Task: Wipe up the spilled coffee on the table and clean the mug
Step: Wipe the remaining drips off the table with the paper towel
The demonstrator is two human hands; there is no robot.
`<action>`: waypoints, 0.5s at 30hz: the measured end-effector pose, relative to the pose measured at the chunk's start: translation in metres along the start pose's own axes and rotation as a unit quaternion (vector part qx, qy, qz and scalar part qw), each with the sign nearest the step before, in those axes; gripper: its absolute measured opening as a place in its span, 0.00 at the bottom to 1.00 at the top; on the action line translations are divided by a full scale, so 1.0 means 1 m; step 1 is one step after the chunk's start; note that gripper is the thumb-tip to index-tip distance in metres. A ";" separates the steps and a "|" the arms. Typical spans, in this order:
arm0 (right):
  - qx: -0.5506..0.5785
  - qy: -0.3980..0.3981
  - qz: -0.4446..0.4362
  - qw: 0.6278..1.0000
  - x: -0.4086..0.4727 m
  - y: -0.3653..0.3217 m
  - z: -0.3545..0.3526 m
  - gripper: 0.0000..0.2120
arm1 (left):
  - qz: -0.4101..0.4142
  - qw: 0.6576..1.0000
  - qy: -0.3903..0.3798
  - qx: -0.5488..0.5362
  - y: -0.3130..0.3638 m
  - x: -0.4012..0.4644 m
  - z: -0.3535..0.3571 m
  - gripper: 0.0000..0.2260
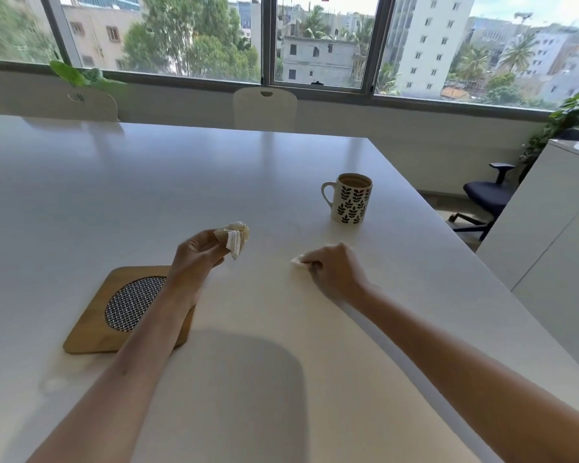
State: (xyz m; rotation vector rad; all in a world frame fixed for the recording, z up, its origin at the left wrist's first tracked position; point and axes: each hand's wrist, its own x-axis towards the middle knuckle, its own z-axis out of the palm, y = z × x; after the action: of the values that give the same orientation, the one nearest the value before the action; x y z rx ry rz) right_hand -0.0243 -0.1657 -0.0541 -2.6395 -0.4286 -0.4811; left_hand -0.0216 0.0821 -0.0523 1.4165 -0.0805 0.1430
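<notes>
The mug (348, 198) stands upright on the white table (147, 182), toward its right edge, handle to the left, with brown coffee inside near the rim. It bears a dark leaf pattern. It is well apart from both hands, beyond and a little right of the right hand (335, 272).

That hand rests on the tabletop with fingers curled down, pinching a small white tissue (298, 263) against the surface; only a bit of the tissue sticks out to the left of the fingertips. The left hand (198, 252) is raised above the table, palm turned inward, its fingers and thumb closed on a crumpled wad (235, 238) of paper, stained tan, which projects up and to the right past the fingertips.

No spill shows plainly on the table between the hands; the surface there looks faintly marked, but that cannot be told for sure.

Under the left forearm lies a square wooden trivet (91, 329) with a round woven insert. Across the table stand two pale chairs (264, 108), below a wide window (318, 41). A dark office chair (488, 195) stands to the right, off the table.
</notes>
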 end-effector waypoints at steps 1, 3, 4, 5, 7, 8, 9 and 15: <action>0.017 -0.012 -0.032 0.999 -0.007 -0.015 0.003 0.15 | 0.001 1.000 0.000 0.000 0.000 0.000 0.000 0.11; 0.052 -0.026 -0.098 0.993 -0.022 -0.041 0.007 0.16 | 0.003 1.000 0.000 -0.002 -0.001 0.000 0.000 0.12; 0.063 -0.030 -0.125 0.990 -0.031 -0.050 0.007 0.16 | 0.002 1.000 0.000 -0.004 -0.001 0.000 0.000 0.11; 0.069 -0.037 -0.143 0.987 -0.039 -0.055 0.006 0.15 | 0.001 1.000 0.001 -0.005 -0.001 0.000 0.000 0.10; 0.082 -0.049 -0.157 0.983 -0.055 -0.056 0.000 0.15 | 0.000 1.000 0.000 -0.008 -0.002 0.000 -0.001 0.09; 0.090 -0.051 -0.160 0.982 -0.061 -0.053 -0.003 0.15 | 0.001 1.000 -0.002 -0.010 -0.003 0.000 -0.002 0.09; 0.099 -0.049 -0.162 0.981 -0.066 -0.048 -0.006 0.15 | 0.001 1.000 -0.003 -0.011 -0.003 0.000 -0.002 0.09; 0.135 -0.024 -0.148 0.979 -0.063 -0.013 -0.013 0.13 | -0.002 1.000 -0.004 -0.013 -0.005 0.003 -0.001 0.09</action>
State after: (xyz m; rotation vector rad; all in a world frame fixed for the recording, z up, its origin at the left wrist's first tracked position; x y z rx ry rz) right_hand -0.0882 -0.1743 -0.0632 -2.3372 -0.8462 -0.4154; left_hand -0.0178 0.0828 -0.0574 1.3911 -0.0865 0.1331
